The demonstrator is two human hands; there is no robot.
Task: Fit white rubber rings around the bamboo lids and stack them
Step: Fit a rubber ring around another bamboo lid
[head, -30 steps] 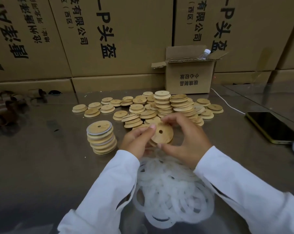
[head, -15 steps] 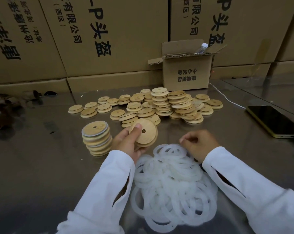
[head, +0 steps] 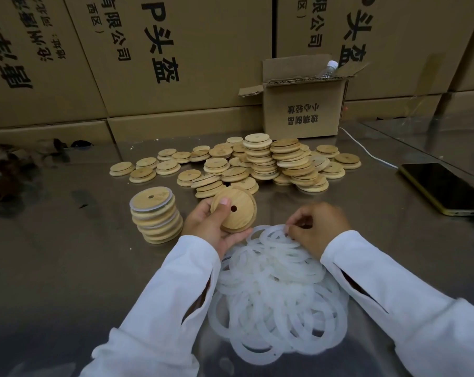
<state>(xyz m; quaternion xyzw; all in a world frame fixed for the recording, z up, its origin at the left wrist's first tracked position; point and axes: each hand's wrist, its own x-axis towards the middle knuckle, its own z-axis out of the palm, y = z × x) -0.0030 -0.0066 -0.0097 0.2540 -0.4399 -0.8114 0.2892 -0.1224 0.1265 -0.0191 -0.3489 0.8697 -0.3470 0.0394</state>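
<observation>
A bamboo lid (head: 234,209) is gripped by the left hand (head: 212,224), right of the ringed stack (head: 155,214). A ring is pinched from the near rubber ring pile (head: 278,292) by the right hand (head: 316,227).

Dim, warm indoor light, seemingly from overhead. The metal table (head: 67,268) carries smeared reflections and darkens toward the lower left. Wide-angle bending tilts the cartons (head: 176,50) at the upper corners; the rubber rings (head: 279,295) look soft-edged.
</observation>
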